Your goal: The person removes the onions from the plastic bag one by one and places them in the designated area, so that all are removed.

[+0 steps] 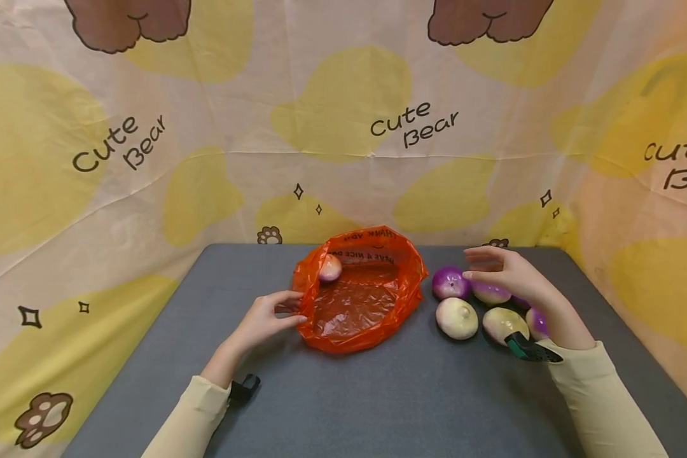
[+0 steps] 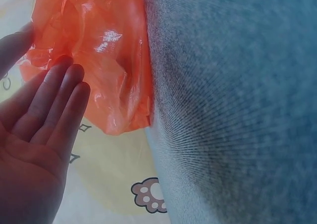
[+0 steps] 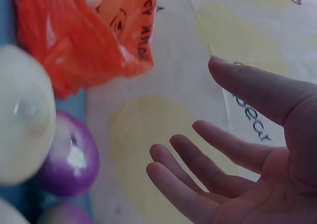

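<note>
An orange plastic bag (image 1: pixel 355 340) stands on the table with its mouth spread wide. Inside, against its left wall, lies one purple-and-white turnip (image 1: pixel 331 268). My left hand (image 1: pixel 269 318) is at the bag's left rim, its fingers nearly straight and its fingertips against the plastic. To the right of the bag sits a group of several shiny turnips, among them a purple one (image 1: pixel 450 283) and a cream one (image 1: pixel 457 318). My right hand (image 1: pixel 506 273) hovers over the back of this group, thumb apart from the fingers, holding nothing. It partly hides the turnips below.
The grey table (image 1: pixel 366 407) reaches back to a printed cloth (image 1: pixel 332 114) that hangs behind and along both sides. Dark wrist straps with cameras are on both arms; the right one (image 1: pixel 532 348) overlaps a front turnip in the head view.
</note>
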Motion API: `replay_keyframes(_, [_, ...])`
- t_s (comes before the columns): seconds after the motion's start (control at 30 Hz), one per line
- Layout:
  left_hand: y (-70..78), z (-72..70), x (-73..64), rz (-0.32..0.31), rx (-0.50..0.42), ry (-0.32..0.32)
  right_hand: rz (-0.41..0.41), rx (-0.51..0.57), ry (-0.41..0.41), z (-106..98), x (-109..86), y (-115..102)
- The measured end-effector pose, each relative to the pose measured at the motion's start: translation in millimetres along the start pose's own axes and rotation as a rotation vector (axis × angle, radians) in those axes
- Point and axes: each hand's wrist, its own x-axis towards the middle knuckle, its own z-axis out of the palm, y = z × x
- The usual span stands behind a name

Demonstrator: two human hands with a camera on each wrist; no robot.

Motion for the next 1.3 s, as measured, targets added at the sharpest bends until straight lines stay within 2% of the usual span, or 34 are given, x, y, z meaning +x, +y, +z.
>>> replay_keyframes(0.47, [-1.9, -1.0, 0.0, -0.006, 0.000, 0.000, -0.038, 0.153, -0.084, 29.3, 39.9, -29.0])
replay_keyframes(0.57, [-15.2, 2.3, 2.9, -0.012, 0.004, 0.006, -0.051, 0.183, -0.109, 35.1, 49.4, -34.6])
replay_keyframes(0.73, [-33.5, 6.1, 5.9, -0.024, 0.009, 0.009, -0.062, 0.164, -0.136, 45.1, 67.0, -43.1])
replay_keyframes(0.87, [-40.3, 6.7, 6.5, -0.024, 0.000, 0.010, -0.064, 0.141, -0.150, 54.5, 78.5, -50.3])
replay_keyframes(1.3, [-40.4, 5.2, 6.1, -0.006, 0.024, 0.016, -0.012, 0.151, -0.203, 93.8, 116.1, -72.3])
